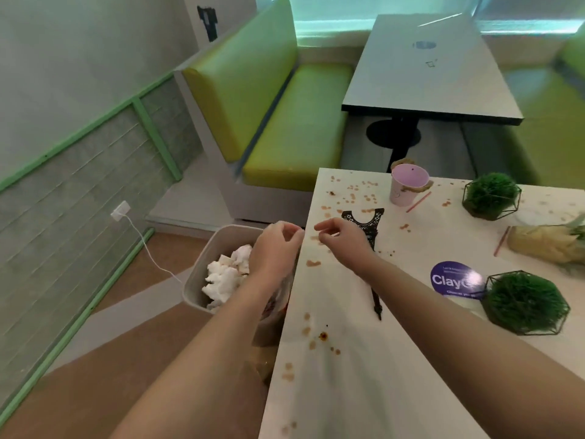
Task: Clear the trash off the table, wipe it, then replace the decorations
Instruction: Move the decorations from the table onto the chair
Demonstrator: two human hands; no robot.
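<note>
Both hands up at the table's [364,391] left edge: left hand [275,248] over the bin [202,267], right hand [342,242] just over the tabletop, fingers loosely curled, gripping nothing. Bin tucked against that edge, white tissue [224,274] inside. Bare floor to the left. On top: two plants [490,194] [525,302], one cup [406,188], two straws [418,202] [501,240], one tower [364,223], one sticker [452,280], brown crumbs [313,263] all over.

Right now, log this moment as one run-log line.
stage: clearing trash | left hand: over bin, empty | right hand: over table edge, empty | crumbs: unwiped | pink cup: on table
</note>
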